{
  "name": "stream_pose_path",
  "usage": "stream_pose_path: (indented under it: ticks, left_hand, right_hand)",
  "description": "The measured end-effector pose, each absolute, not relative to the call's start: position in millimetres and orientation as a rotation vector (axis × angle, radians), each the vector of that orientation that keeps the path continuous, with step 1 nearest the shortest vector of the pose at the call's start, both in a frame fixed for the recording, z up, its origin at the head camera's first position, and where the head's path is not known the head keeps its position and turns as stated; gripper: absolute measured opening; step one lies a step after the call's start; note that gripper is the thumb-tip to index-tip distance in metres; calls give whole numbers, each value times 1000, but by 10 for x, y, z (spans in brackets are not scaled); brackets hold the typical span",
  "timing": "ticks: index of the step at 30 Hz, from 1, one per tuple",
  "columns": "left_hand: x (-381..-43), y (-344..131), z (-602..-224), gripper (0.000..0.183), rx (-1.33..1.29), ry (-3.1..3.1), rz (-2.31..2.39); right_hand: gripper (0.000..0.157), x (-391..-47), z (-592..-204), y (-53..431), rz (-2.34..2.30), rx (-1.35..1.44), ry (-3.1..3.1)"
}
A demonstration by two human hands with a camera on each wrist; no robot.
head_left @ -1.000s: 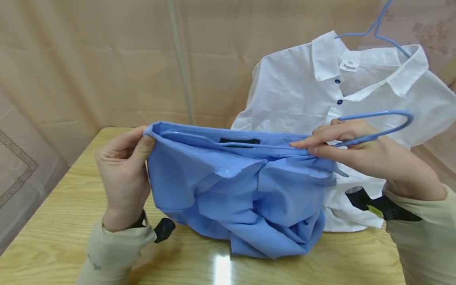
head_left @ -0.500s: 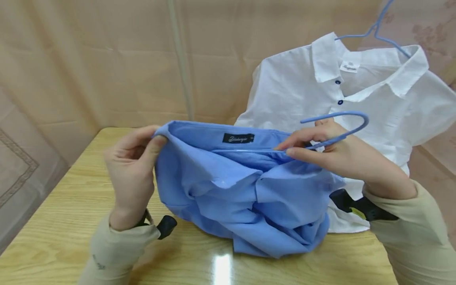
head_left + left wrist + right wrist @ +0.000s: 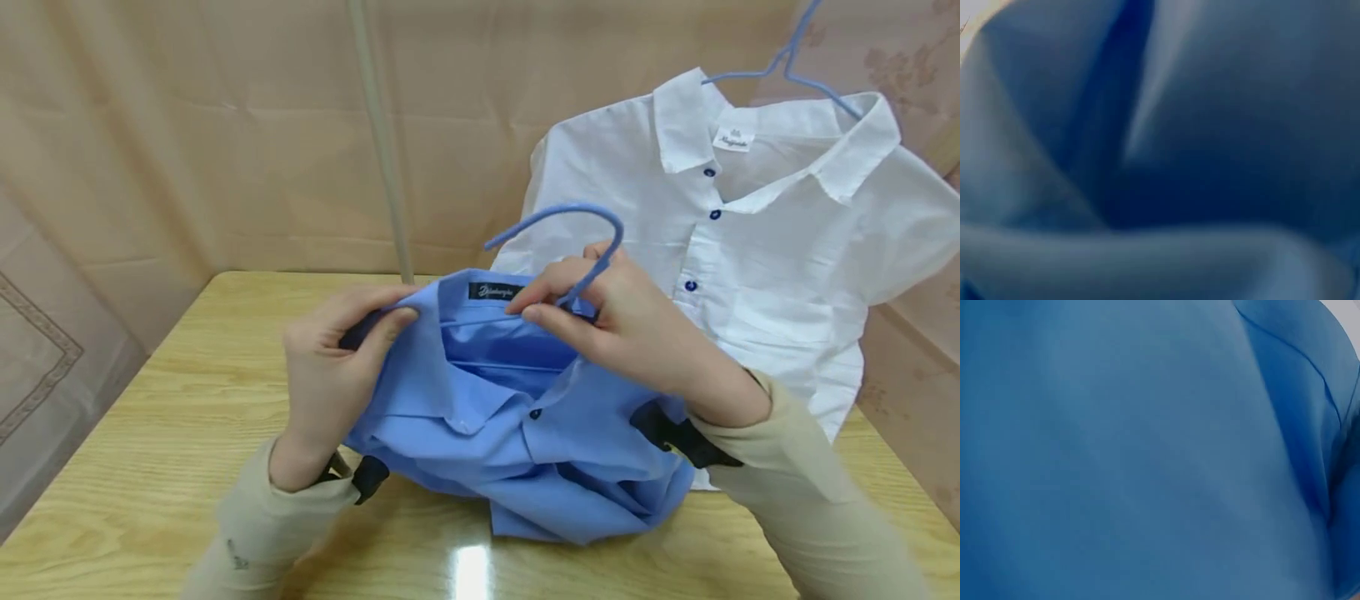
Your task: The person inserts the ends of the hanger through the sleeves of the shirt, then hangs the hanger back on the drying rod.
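A blue collared shirt [image 3: 450,458] lies bunched on the wooden table, its black neck label [image 3: 491,291] and one dark button showing. My left hand [image 3: 330,375] pinches the shirt by the collar on its left side, thumb on the near face. A blue hanger [image 3: 573,208] has its hook curving up over my right hand [image 3: 637,333], which grips it below the hook, beside the label. Part of the hanger's bar shows in the neck opening; its ends are hidden inside the shirt. Blue cloth [image 3: 1241,125] fills the left wrist view, and blurred shirt fabric [image 3: 1135,450] covers most of the right.
Behind and to the right, a white short-sleeved shirt [image 3: 795,267] hangs on a second blue hanger [image 3: 791,62]. A pale pole [image 3: 381,142] stands behind the wooden table [image 3: 150,483], against a beige curtain [image 3: 247,125].
My right hand has moved left with the hanger, bringing the hook over the neck opening. The left hand has come right with the collar, and the opening gapes wider.
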State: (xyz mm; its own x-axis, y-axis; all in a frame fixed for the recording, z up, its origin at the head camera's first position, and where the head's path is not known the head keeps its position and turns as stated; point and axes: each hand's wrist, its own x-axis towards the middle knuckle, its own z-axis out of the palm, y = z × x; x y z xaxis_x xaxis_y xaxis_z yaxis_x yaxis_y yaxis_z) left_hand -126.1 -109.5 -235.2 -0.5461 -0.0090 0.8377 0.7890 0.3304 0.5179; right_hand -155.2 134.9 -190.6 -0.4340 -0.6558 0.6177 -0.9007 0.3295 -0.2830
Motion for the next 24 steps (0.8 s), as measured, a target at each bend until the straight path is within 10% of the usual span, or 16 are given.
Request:
stream_pose_path:
  ticks: [24]
  left_hand:
    - [-1334, -1178, -2422, 19, -997, -2160, -739]
  right_hand:
    - [36, -1424, -2224, 1231, 872, 1241, -2012]
